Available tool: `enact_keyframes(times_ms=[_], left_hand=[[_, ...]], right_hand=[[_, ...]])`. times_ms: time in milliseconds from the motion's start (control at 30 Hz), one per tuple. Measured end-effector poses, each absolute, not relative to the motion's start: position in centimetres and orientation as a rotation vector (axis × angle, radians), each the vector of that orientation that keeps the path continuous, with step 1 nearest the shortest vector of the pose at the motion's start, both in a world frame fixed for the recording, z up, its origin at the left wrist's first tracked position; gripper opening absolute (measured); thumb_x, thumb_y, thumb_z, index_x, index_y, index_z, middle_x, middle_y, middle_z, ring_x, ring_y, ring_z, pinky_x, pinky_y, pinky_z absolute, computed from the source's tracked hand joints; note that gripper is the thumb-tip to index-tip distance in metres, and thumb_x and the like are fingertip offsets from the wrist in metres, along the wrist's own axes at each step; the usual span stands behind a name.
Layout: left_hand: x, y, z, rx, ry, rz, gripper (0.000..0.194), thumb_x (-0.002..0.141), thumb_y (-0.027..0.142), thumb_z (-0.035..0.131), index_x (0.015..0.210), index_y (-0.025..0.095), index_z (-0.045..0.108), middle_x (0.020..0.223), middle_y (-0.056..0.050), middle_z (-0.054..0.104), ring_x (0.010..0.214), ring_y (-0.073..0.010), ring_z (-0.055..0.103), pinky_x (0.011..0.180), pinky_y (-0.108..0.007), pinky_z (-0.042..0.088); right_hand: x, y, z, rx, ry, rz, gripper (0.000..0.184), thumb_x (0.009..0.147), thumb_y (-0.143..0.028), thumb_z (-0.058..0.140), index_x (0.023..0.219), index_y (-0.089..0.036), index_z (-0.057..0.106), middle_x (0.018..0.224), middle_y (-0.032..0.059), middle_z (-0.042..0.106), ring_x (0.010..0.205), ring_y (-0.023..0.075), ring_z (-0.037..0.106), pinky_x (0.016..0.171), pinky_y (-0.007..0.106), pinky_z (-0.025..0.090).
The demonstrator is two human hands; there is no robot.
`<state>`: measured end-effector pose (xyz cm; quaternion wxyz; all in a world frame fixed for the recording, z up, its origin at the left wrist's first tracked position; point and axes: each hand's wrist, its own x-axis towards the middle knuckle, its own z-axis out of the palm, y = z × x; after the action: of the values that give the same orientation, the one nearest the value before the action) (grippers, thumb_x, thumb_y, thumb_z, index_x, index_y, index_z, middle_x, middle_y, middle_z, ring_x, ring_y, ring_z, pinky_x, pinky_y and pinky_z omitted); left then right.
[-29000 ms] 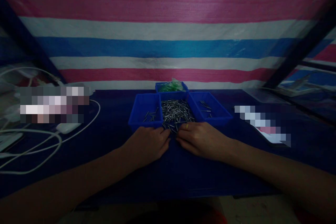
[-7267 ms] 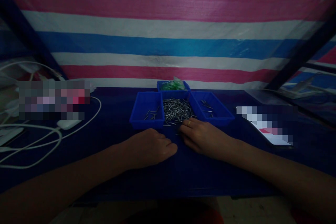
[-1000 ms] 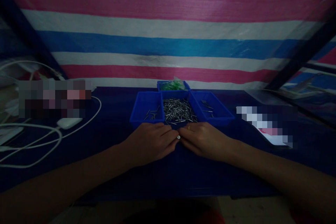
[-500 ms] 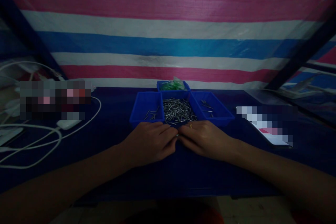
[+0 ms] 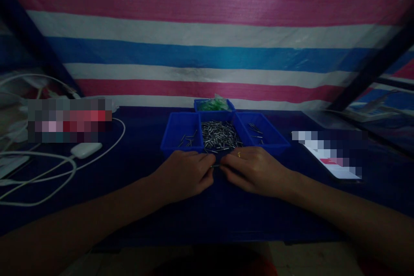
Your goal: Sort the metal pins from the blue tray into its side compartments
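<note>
Between my two hands a thin metal pin [image 5: 215, 165] shows, lying crosswise. My left hand [image 5: 186, 173] pinches its left end between thumb and forefinger. Fingers of my right hand [image 5: 252, 169], which wears a ring, close on the other end. Just beyond my hands is a blue bin heaped with many small metal pins [image 5: 221, 134]. A left blue bin [image 5: 179, 127] and a right blue bin [image 5: 258, 127] flank it, each with a few pins inside. The pin's exact kind is too small and dark to make out.
Behind the bins stands a small blue bin [image 5: 198, 105] with green plastic-wrapped things [image 5: 213, 104]. To the right lies a phone [image 5: 336, 164] with a lit screen. White cables [image 5: 76, 168] and a white adapter [image 5: 86, 150] lie at left. A striped sheet [image 5: 207, 56] hangs behind the table.
My hands have drawn slightly apart, so more of the pin shows between my fingertips. The bins and the phone stay in place.
</note>
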<state>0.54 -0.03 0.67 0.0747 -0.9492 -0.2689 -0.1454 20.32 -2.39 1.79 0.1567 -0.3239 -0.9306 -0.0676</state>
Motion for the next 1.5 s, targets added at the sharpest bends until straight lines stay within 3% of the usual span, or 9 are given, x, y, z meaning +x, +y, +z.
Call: enact_keyframes(times_ms=[533,1100,1500], left_hand=[[0.50,-0.26,0.73,-2.803,-0.491,-0.735,0.014,0.086,0.024,0.040,0.084,0.016,0.051,0.067,0.002,0.058,0.060,-0.0104,0.056,0.050,-0.021,0.039],[0.48,-0.29,0.97,-2.835,-0.682,-0.727,0.015,0.087,0.022,0.038,0.092,0.017,0.052,0.074,0.001,0.062,0.065,-0.0116,0.059,0.057,-0.023,0.045],[0.26,0.13,0.82,-2.847,-0.674,-0.659,0.018,0.087,0.020,0.038,0.096,0.016,0.052,0.074,0.000,0.062,0.066,-0.0109,0.060,0.060,-0.022,0.046]], right_hand=[[20.17,-2.30,1.50,-0.917,-2.730,0.254,0.016,0.086,-0.020,0.035,0.082,-0.013,0.050,0.069,0.0021,0.051,0.062,0.0107,0.048,0.060,0.024,0.038],[20.44,-2.14,1.87,-1.004,-2.652,-0.155,0.024,0.087,-0.026,0.034,0.077,-0.014,0.052,0.063,0.0014,0.051,0.057,0.0104,0.045,0.055,0.024,0.034],[20.07,-2.21,1.83,-0.984,-2.663,-0.167,0.026,0.087,-0.025,0.033,0.073,-0.014,0.051,0.061,0.0014,0.050,0.054,0.0102,0.044,0.054,0.024,0.034]])
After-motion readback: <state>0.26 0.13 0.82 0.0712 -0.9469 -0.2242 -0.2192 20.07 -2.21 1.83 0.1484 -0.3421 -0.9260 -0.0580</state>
